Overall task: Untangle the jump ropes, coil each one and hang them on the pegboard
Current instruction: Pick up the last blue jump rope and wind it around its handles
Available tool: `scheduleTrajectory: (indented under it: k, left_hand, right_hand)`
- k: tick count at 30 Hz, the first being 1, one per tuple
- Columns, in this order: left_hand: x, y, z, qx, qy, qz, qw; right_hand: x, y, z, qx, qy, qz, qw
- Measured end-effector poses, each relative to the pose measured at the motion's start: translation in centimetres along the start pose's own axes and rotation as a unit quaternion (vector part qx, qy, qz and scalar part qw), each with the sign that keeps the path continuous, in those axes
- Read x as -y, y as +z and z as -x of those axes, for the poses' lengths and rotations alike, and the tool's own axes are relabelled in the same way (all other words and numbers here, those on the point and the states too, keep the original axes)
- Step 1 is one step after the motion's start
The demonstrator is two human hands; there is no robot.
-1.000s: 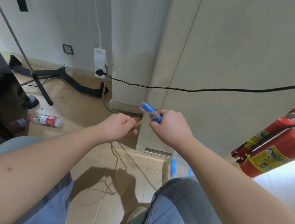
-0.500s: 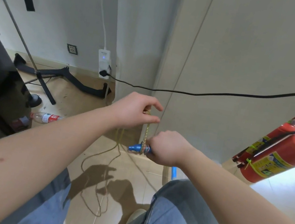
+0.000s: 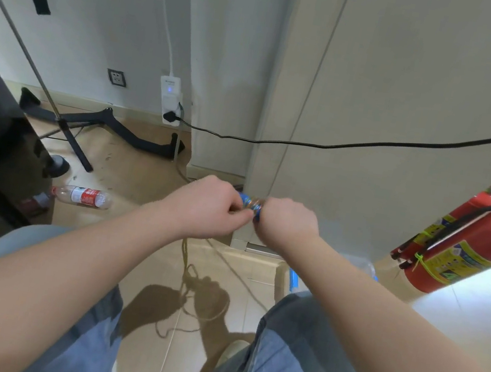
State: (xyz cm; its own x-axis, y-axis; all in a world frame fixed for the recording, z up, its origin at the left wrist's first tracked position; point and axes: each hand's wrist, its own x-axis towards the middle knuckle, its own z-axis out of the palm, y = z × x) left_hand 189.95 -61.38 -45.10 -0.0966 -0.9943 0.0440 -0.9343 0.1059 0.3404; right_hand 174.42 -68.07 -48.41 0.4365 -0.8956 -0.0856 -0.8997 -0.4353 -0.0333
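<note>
Between the two knees and up in front of the wall (image 3: 419, 69), the left hand (image 3: 211, 207) and the right hand (image 3: 283, 224) are meeting, almost touching. One blue handle (image 3: 249, 206) is sitting between them, up in the air. It is lying nearly flat and going side to side, with its left end a bit higher than its right end. The right hand is gripping the right end with curled fingers. The left hand is pinching the rope (image 3: 186, 270) right by the left end, where some turns are going round the handle. One brown rope is hanging down from under the left hand and lying in loose loops on the floor (image 3: 129, 173) between the legs. Two red fire extinguishers (image 3: 469, 255) are leaning at the right. One bottle (image 3: 83, 196) is lying on its side at the left. One black cable (image 3: 358, 146) is running across the wall.
</note>
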Motion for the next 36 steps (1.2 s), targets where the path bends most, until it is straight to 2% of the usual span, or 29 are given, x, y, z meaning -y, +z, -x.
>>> scheduleTrajectory:
  k: [2, 4, 6, 7, 9, 11, 14, 16, 19, 22, 24, 28, 30, 32, 34, 36]
  left_hand:
    - [0.2, -1.0, -0.4, -0.002, 0.082, -0.11, 0.99]
    - [1.2, -1.4, -1.1, 0.009, 0.115, -0.134, 0.984]
    - [2.6, -0.8, -1.4, 0.033, 0.095, -0.065, 0.993]
    - [3.1, -0.3, -1.3, 0.05, 0.056, 0.007, 0.997]
    - [3.9, 1.0, -0.9, 0.075, -0.047, 0.189, 0.978]
    - [3.9, 2.0, -0.8, 0.066, -0.118, 0.285, 0.949]
    - [3.8, 2.8, -0.5, 0.026, -0.132, 0.237, 0.962]
    - [4.0, 3.2, -0.1, 0.02, -0.125, 0.203, 0.971]
    - [3.9, 2.9, 0.1, -0.002, -0.091, 0.159, 0.983]
    - [3.1, 1.7, -0.1, -0.011, 0.006, 0.091, 0.996]
    - [2.9, 1.1, -0.4, -0.016, 0.084, 0.025, 0.996]
    - [3.6, 0.2, -1.6, -0.024, 0.154, -0.064, 0.986]
    - [3.8, 0.4, -2.0, -0.012, 0.149, -0.037, 0.988]
    - [4.0, 0.8, -1.9, 0.019, 0.086, 0.067, 0.994]
    - [4.1, 1.6, -1.4, 0.024, -0.02, 0.186, 0.982]
    - [4.3, 2.5, -0.7, 0.018, -0.065, 0.181, 0.981]
  right_hand:
    - [1.5, 0.9, 1.3, 0.053, -0.111, 0.053, 0.991]
    - [2.4, 0.9, 2.4, 0.073, -0.219, 0.076, 0.97]
    - [2.5, 0.0, 3.0, 0.043, -0.277, 0.06, 0.958]
    - [2.3, -0.3, 2.9, 0.021, -0.288, 0.042, 0.956]
    - [1.6, -0.6, 2.7, -0.018, -0.285, -0.02, 0.958]
    - [1.1, -0.4, 2.4, -0.054, -0.247, -0.114, 0.961]
    - [1.0, -0.4, 1.4, -0.094, -0.105, -0.23, 0.963]
    - [0.8, -0.7, 0.2, -0.109, -0.004, -0.269, 0.957]
    - [0.4, -1.0, -0.7, -0.064, 0.056, -0.161, 0.983]
    - [0.6, -0.3, -0.6, 0.0, 0.042, -0.032, 0.999]
    - [1.1, 0.1, -0.1, 0.019, 0.003, 0.034, 0.999]
    - [2.1, -0.1, 1.5, 0.063, -0.153, 0.094, 0.982]
    - [2.2, -0.3, 2.2, 0.071, -0.238, 0.077, 0.966]
    - [1.7, -0.9, 2.6, 0.071, -0.274, 0.017, 0.959]
    - [1.2, -1.5, 2.9, 0.063, -0.256, -0.095, 0.96]
    - [1.0, -2.2, 2.9, 0.021, -0.194, -0.223, 0.955]
